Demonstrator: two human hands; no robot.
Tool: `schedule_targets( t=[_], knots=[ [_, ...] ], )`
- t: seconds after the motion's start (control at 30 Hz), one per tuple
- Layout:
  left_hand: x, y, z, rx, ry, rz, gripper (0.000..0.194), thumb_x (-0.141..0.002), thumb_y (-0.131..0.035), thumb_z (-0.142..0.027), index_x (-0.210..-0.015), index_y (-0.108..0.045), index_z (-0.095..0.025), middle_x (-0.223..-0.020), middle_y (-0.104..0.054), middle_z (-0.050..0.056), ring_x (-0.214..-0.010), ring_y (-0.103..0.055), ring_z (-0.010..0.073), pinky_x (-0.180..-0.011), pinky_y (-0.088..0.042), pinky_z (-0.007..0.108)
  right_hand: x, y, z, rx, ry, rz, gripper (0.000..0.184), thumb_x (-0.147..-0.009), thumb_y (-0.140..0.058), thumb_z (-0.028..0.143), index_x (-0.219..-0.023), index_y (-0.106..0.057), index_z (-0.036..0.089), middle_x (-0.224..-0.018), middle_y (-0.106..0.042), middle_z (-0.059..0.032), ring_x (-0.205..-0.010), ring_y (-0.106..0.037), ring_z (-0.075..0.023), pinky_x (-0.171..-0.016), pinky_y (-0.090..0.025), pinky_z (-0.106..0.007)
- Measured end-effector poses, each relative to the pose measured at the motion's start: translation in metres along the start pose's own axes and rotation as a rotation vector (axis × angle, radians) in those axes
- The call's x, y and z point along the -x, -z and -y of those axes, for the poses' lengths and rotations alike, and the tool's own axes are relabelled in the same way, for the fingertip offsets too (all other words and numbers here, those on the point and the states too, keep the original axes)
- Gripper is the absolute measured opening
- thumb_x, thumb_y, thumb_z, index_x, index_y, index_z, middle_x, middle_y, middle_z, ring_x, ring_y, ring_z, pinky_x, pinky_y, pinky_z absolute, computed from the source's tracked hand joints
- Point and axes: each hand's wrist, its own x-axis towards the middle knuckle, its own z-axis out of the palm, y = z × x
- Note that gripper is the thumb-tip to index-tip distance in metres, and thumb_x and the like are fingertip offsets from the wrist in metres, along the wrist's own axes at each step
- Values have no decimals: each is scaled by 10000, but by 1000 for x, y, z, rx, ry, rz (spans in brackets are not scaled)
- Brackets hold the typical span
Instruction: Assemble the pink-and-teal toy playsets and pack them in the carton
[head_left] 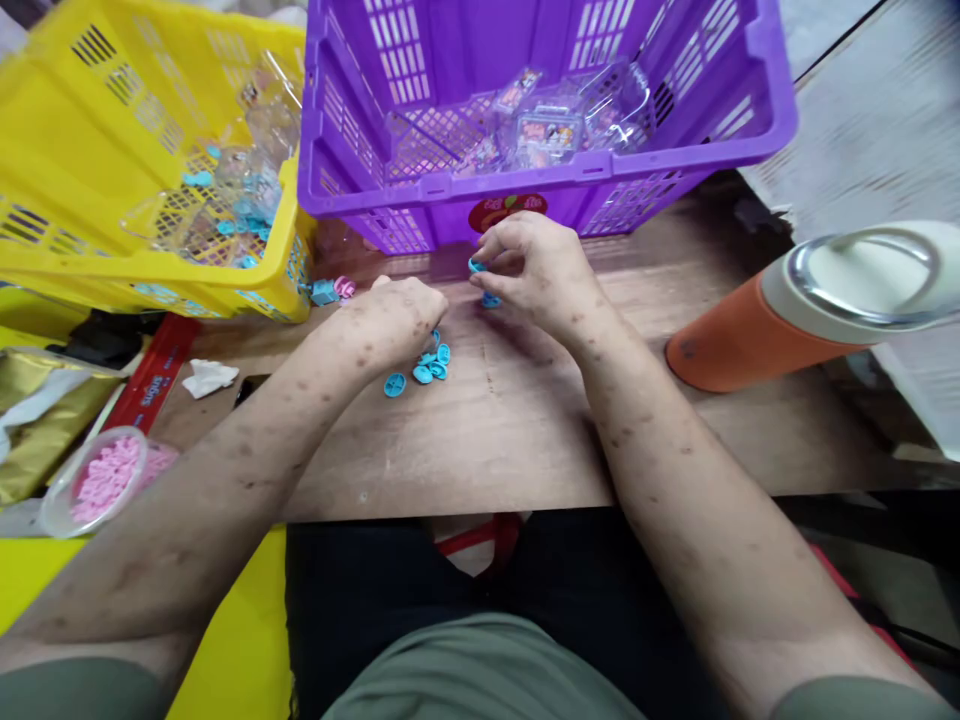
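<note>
Pinches a small blue piece [475,265] at the nearly closed thumb and finger of the right hand [541,265], just beyond a second blue piece [491,299]. Curls the left hand [397,318] inward; cannot tell its hold. Just near of this closer hand, on the desk [480,450]: round blue caps [438,370], left and near from the right.
</note>
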Motion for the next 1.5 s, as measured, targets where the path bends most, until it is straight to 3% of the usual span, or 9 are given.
schedule_targets(
  t=[0.2, 0.37, 0.53, 0.73, 0.9, 1.0, 1.1, 1.27, 1.5],
  knots=[
    [-1, 0, 6, -50, -2, 44, 209, -943, -755, -269, -1138, -825, -243, -1063, -838, 79, -1089, -791, 296, -962, -566, 372, -6, 19, -21, 3, -109, -164, 174, -877, -867, 206, -1050, -881, 208, -1028, -870, -40, -928, -802, -275, -950, -677, -453],
    [6, 11, 15, 66, -20, 68, 208, -993, -725, -381, -1090, -804, -215, -1141, -835, 90, -1095, -779, 327, -1058, -540, 496, -7, 27, -29, 71, -150, -178, 189, -905, -831, 219, -1075, -910, 187, -1043, -888, -76, -946, -823, -293, -1015, -662, -469],
    [-42, 16, 0, 122, -123, -193, 389, -1104, -501, -263, -1425, -689, -151, -1468, -742, 175, -1397, -695, 318, -1202, -515, 429, -6, 26, -30, 68, -193, -241, 203, -912, -781, 195, -1081, -894, 202, -1088, -893, -70, -1013, -840, -303, -1033, -666, -450],
    [-82, 9, -17, 140, -116, -36, 521, -1124, -449, -255, -1631, -550, -190, -1564, -711, 154, -1436, -700, 284, -1221, -543, 383, -5, 20, -32, 57, -249, -227, 175, -908, -781, 178, -1056, -875, 173, -1082, -886, -90, -986, -829, -289, -1037, -650, -435],
    [-46, -12, 8, 348, -229, -250, 716, -1032, -437, -107, -1746, -393, -113, -1724, -585, 178, -1571, -606, 248, -1330, -469, 391, -5, 11, -23, 91, -213, -94, 168, -898, -834, 232, -1049, -896, 190, -980, -874, -52, -889, -790, -262, -922, -631, -386],
    [3, -18, 24, 478, -231, -458, 570, -1061, -461, -199, -1613, -591, -144, -1656, -656, 138, -1530, -635, 259, -1326, -482, 412, -5, 4, -15, 61, -237, -35, 182, -916, -833, 256, -1070, -905, 191, -934, -864, -35, -833, -761, -233, -863, -610, -349],
    [61, -26, 27, 604, -65, -579, 380, -1092, -540, -371, -1346, -767, -204, -1382, -802, 97, -1278, -759, 284, -1167, -602, 428, -4, -3, -10, 101, -253, 13, 173, -917, -839, 250, -1062, -911, 189, -930, -863, -40, -818, -745, -222, -860, -596, -340],
    [116, -61, 12, 771, 58, -529, 326, -1075, -589, -443, -1192, -816, -239, -1185, -829, 69, -1006, -775, 255, -969, -647, 390, -5, -14, -11, 204, -245, 57, 156, -896, -864, 236, -1037, -917, 194, -927, -866, -47, -828, -750, -233, -876, -598, -356],
    [120, -80, 15, 751, 116, -473, 327, -1061, -558, -443, -1171, -822, -283, -1185, -839, 59, -1036, -774, 284, -966, -641, 421, -3, -21, -26, 134, -324, 17, 124, -850, -912, 257, -954, -901, 191, -825, -833, -42, -784, -759, -242, -812, -622, -379]
  ],
)
